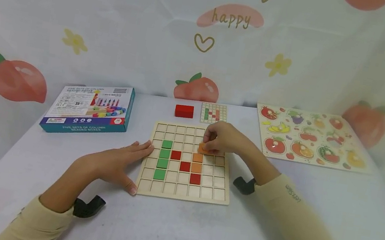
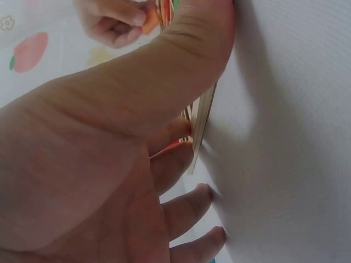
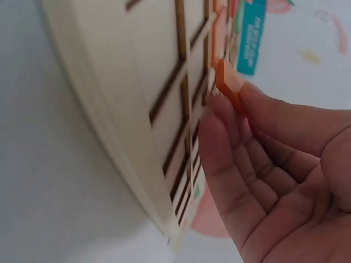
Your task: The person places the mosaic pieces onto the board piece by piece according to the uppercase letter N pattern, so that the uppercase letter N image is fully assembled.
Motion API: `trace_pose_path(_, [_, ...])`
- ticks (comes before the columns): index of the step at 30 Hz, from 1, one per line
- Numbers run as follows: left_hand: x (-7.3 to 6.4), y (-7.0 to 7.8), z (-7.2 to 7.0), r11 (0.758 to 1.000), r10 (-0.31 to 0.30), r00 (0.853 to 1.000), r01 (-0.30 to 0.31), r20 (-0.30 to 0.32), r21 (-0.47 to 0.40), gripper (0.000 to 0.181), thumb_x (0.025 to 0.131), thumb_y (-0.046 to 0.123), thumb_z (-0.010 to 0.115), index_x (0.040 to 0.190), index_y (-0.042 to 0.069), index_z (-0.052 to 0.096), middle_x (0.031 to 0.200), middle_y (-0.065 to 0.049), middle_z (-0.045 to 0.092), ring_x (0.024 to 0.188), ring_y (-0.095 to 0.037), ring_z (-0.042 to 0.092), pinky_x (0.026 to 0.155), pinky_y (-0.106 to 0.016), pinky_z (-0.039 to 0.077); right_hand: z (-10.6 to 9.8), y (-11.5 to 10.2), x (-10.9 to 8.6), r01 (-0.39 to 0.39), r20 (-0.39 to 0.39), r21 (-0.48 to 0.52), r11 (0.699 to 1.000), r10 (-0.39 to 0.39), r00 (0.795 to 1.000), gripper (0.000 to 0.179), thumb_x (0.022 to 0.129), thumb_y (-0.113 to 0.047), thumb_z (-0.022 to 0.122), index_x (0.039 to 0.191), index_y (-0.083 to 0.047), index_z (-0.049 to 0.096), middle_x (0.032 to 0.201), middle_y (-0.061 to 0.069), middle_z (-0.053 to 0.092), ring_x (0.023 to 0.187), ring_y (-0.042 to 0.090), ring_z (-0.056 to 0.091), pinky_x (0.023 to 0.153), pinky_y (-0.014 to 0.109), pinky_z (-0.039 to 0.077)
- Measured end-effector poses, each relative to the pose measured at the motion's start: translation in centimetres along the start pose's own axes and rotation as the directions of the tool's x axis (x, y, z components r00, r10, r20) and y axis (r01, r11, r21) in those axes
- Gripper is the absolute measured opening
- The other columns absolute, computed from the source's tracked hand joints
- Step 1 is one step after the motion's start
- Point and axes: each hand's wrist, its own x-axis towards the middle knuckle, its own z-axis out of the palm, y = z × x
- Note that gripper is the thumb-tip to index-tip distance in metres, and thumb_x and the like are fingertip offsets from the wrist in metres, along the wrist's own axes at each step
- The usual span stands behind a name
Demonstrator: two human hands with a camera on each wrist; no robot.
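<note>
A wooden grid board (image 1: pixel 182 199) lies flat on the white table, with square cells. Several green tiles (image 1: pixel 162 163), three red tiles (image 1: pixel 185 166) and two orange tiles (image 1: pixel 196 167) sit in its cells. At the board's left edge rests my left hand (image 1: pixel 117 162), fingers spread, thumb by the near corner; the left wrist view shows the fingertips against the board edge (image 2: pixel 202 115). Between thumb and fingers my right hand (image 1: pixel 226 138) pinches another orange tile (image 3: pixel 231 86). That tile is tilted over the upper right cells, just above the column of orange tiles.
Behind the board are a red box-like block (image 1: pixel 184 111) and a small pattern card (image 1: pixel 213 114). A boxed toy set (image 1: pixel 90 108) lies at the back left. To the back right lies a fruit puzzle board (image 1: pixel 309 136). A printed cloth (image 1: pixel 144 43) hangs behind the table.
</note>
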Motion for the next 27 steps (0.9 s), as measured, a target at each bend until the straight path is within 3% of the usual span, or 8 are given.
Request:
trace_pose_path(6, [0.0, 0.0, 0.2, 1.0, -0.001, 1.0, 0.001, -0.001, -0.002, 0.12, 0.069, 0.048, 0.088, 0.162, 0.017, 0.019, 0.168, -0.005, 0.009, 0.152, -0.036, 0.004, 0.114, -0.062, 0.024, 0.9, -0.7, 0.5, 0.0, -0.013, -0.116, 0.993, -0.001, 1.0, 0.009, 0.089, -0.015, 0.078, 0.085, -0.011, 0.071, 0.079, 0.003, 0.062, 0.081, 0.02, 0.057, 0.069, 0.029, 0.049])
trace_pose_path(8, [0.0, 0.0, 0.2, 1.0, 0.001, 1.0, -0.001, -0.001, -0.002, 0.12, 0.069, 0.048, 0.088, 0.162, 0.017, 0.019, 0.168, -0.005, 0.009, 0.152, -0.036, 0.004, 0.114, -0.062, 0.024, 1.0, -0.8, 0.2, 0.032, -0.003, -0.165, 0.986, -0.033, 0.999, 0.005, 0.091, -0.015, 0.076, 0.093, -0.012, 0.075, 0.083, 0.002, 0.064, 0.084, 0.02, 0.057, 0.073, 0.029, 0.05])
trace_pose_path(12, [0.0, -0.1, 0.0, 1.0, 0.006, 1.0, -0.006, -0.003, 0.006, 0.12, 0.07, 0.048, 0.088, 0.162, 0.017, 0.019, 0.168, -0.005, 0.009, 0.152, -0.037, 0.005, 0.114, -0.062, 0.025, 1.2, -1.0, -0.7, 0.074, 0.027, -0.202, 0.977, -0.07, 0.997, 0.023, 0.093, -0.015, 0.074, 0.115, -0.008, 0.074, 0.101, 0.005, 0.067, 0.092, 0.021, 0.058, 0.083, 0.03, 0.052])
trace_pose_path(15, [0.1, -0.1, -0.1, 1.0, 0.008, 1.0, -0.008, -0.008, 0.008, 0.119, 0.07, 0.047, 0.088, 0.162, 0.016, 0.019, 0.168, -0.006, 0.009, 0.152, -0.037, 0.005, 0.113, -0.062, 0.025, 1.2, -1.0, -1.6, 0.09, 0.025, -0.209, 0.974, -0.087, 0.996, 0.031, 0.094, -0.013, 0.072, 0.124, -0.006, 0.071, 0.114, 0.007, 0.066, 0.097, 0.022, 0.059, 0.087, 0.031, 0.053])
trace_pose_path(24, [-0.3, -0.1, -0.5, 1.0, -0.005, 1.0, 0.005, 0.013, 0.014, 0.122, 0.071, 0.051, 0.087, 0.162, 0.014, 0.015, 0.168, -0.009, 0.009, 0.152, -0.038, 0.006, 0.114, -0.062, 0.023, 0.3, 0.8, -7.1, 0.143, -0.057, -0.241, 0.96, -0.161, 0.985, 0.029, 0.094, -0.015, 0.071, 0.122, -0.005, 0.07, 0.122, 0.011, 0.065, 0.11, 0.028, 0.061, 0.094, 0.043, 0.053])
trace_pose_path(27, [-1.1, -0.3, -1.3, 0.998, -0.014, 0.998, 0.018, -0.062, 0.066, 0.119, 0.075, 0.052, 0.084, 0.162, 0.012, 0.014, 0.167, -0.012, 0.008, 0.151, -0.042, 0.006, 0.113, -0.063, 0.022, -0.5, 2.5, -9.4, 0.128, -0.086, -0.292, 0.948, -0.159, 0.983, 0.035, 0.094, -0.019, 0.073, 0.126, -0.006, 0.067, 0.13, 0.013, 0.061, 0.121, 0.033, 0.056, 0.098, 0.05, 0.05])
